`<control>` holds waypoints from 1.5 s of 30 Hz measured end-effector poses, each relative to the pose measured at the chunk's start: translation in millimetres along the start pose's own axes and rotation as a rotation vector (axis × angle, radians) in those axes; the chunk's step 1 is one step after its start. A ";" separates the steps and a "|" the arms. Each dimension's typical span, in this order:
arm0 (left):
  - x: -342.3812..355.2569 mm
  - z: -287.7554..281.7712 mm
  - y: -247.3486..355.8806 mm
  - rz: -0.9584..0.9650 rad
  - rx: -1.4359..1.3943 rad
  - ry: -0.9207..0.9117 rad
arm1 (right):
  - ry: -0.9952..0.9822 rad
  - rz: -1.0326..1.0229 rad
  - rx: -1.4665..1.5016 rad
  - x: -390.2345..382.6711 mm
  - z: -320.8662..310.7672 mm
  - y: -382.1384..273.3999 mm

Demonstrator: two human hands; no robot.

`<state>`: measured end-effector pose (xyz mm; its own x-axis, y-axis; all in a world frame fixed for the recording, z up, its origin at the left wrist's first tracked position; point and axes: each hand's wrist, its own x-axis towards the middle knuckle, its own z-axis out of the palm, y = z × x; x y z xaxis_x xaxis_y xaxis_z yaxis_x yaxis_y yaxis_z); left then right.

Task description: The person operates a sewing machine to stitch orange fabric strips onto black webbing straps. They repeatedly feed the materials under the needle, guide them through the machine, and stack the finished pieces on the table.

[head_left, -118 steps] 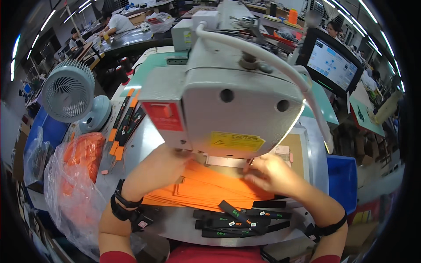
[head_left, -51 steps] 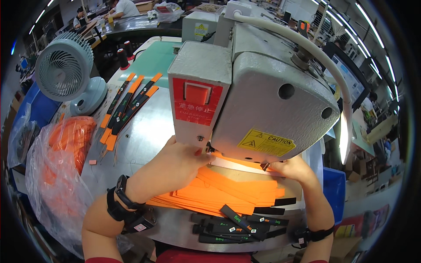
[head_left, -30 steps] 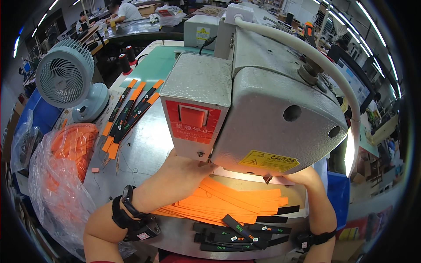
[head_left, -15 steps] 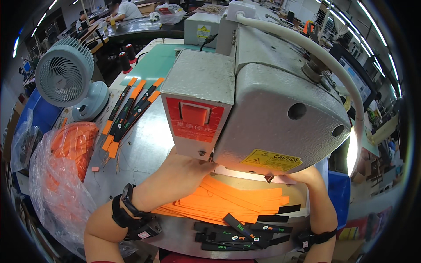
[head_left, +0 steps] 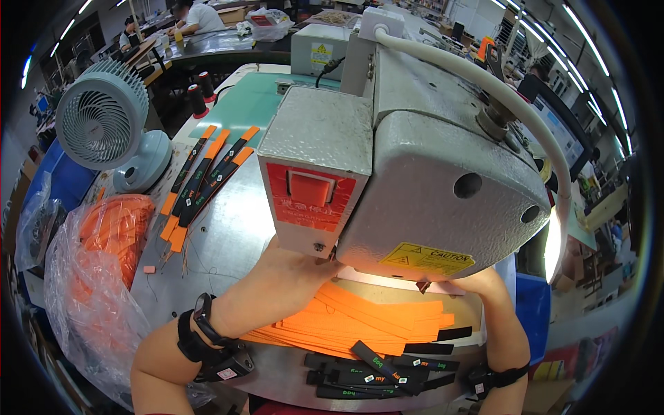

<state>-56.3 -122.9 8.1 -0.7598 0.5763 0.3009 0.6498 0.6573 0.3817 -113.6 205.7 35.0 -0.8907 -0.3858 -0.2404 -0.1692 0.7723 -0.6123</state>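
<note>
Both my hands reach under the grey head of an industrial sewing machine [head_left: 443, 187]. My left hand [head_left: 294, 280] comes in from the left below the box with the red switch [head_left: 309, 189], and its fingers are hidden there. From the right, my right hand [head_left: 477, 282] bends in beneath the machine head, its fingers out of sight too. Between my forearms lies a fanned stack of orange strips [head_left: 366, 318]. Nearer to me is a loose pile of black fabric strips [head_left: 373, 377] with coloured printing. Whether either hand holds a strip cannot be seen.
Several black-and-orange strips [head_left: 200, 180] lie on the metal table to the left. Beyond them stand a pale blue fan [head_left: 100, 114] and dark thread spools [head_left: 197, 102]. A clear plastic bag of orange strips [head_left: 117, 235] sits at the left edge. A lit lamp [head_left: 552, 245] hangs at right.
My right hand and wrist have shifted slightly left, further under the machine head. My left hand stays in nearly the same place. The strips lie as before.
</note>
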 end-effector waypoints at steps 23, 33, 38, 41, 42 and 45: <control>5.7 2.1 -0.2 -0.009 -0.007 0.050 | 0.039 -0.049 0.007 1.2 2.7 24.3; 4.3 3.6 -2.1 0.007 0.020 0.065 | 0.072 -0.066 0.007 0.5 2.6 22.8; 4.9 3.4 -1.7 0.005 0.035 0.069 | 0.041 -0.013 0.075 0.1 2.6 19.5; 5.6 4.3 -2.3 0.030 0.032 0.115 | 0.057 -0.031 0.078 -0.2 3.8 19.2; 5.4 5.1 -2.8 0.031 0.044 0.115 | 0.063 -0.036 0.085 -0.3 4.0 18.7; 6.0 5.5 -2.9 0.030 0.051 0.104 | 0.021 -0.004 0.060 0.5 3.0 23.9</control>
<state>-62.7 -118.6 3.9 -0.7362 0.5444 0.4020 0.6708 0.6658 0.3268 -116.8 222.5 18.0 -0.8989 -0.3778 -0.2219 -0.1481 0.7386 -0.6577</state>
